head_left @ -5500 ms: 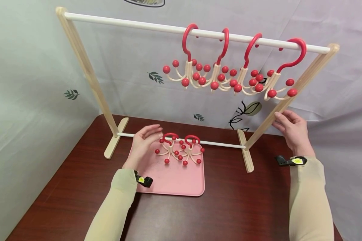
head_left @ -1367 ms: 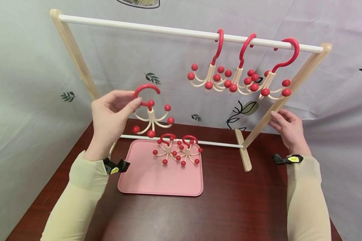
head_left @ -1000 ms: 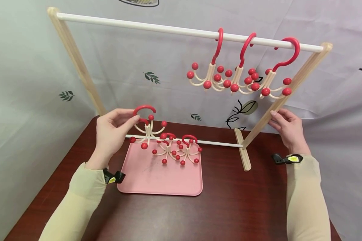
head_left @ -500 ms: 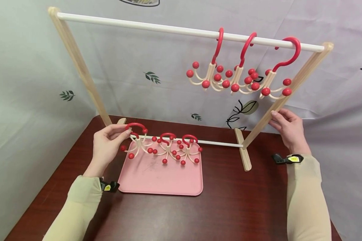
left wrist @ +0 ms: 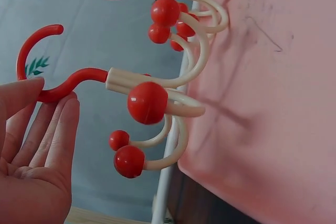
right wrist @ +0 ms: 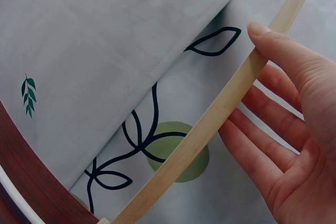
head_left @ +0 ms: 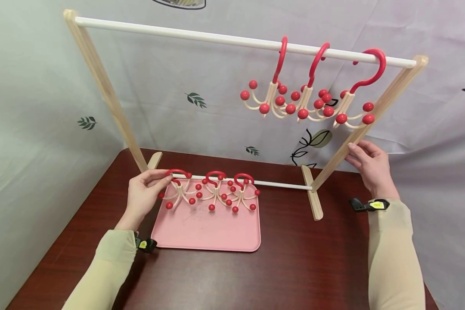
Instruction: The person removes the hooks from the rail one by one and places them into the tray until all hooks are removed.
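My left hand (head_left: 145, 191) pinches the red hook of a claw hanger (head_left: 179, 189) with cream arms and red ball tips. It is low over the back left of the pink tray (head_left: 213, 230), left of two matching claw hangers, one in the middle (head_left: 216, 193) and one at right (head_left: 242, 196). In the left wrist view, thumb and fingers grip the curve of the red hook (left wrist: 86, 74). My right hand (head_left: 373, 168) holds the wooden rack's right upright (head_left: 335, 160), thumb in front and fingers behind, as the right wrist view confirms.
Three more claw hangers, a left (head_left: 272, 92), a middle (head_left: 305, 94) and a right one (head_left: 345, 103), hang from the white top rail (head_left: 178, 34). A lower rail (head_left: 280, 184) runs behind the tray. The dark red table (head_left: 294, 249) meets a patterned cloth backdrop (head_left: 224, 129).
The leftmost of the hanging claw hangers has come off the top rail in my left hand and been lowered to the tray, beside the other two. My right hand stays on the upright.
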Demonstrator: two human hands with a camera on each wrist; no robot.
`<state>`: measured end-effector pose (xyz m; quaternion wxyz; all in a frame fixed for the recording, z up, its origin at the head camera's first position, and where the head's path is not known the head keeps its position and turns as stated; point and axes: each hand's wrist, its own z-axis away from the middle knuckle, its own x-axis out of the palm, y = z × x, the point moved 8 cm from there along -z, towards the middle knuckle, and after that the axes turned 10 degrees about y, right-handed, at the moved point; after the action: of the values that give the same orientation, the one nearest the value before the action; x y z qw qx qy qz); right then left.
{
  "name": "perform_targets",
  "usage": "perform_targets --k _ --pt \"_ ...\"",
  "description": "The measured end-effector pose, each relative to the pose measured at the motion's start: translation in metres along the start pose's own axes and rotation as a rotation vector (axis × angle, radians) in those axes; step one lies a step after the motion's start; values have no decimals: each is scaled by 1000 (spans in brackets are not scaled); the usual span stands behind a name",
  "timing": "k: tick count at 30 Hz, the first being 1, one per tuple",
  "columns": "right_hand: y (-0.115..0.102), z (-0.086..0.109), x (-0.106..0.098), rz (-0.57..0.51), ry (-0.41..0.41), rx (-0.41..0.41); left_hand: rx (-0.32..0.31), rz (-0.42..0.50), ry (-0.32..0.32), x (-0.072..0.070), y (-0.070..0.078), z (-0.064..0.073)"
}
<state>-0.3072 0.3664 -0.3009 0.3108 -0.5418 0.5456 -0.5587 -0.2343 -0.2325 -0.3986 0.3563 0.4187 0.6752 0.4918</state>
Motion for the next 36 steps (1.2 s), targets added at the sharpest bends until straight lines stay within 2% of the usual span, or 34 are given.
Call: perform_targets --k 5,10,13,17,23,32,36 --pt "0 0 1 -20 -8 8 -16 -8 -9 2 -9 -2" --pt "0 0 2 -66 -21 21 -56 -72 -18 4 -17 -1" --pt "0 0 1 -51 -14 16 -56 -86 -27 8 -18 0" --pt "0 0 0 -30 -5 9 -58 -47 -41 13 -18 1" --pt "0 -1 0 -35 -9 6 -66 15 -27 16 -19 2" --pt "1 -1 2 -88 -23 22 -50 51 -34 13 -21 0" --pt "1 -1 1 -49 -13 10 -35 57 -8 8 -14 -3"
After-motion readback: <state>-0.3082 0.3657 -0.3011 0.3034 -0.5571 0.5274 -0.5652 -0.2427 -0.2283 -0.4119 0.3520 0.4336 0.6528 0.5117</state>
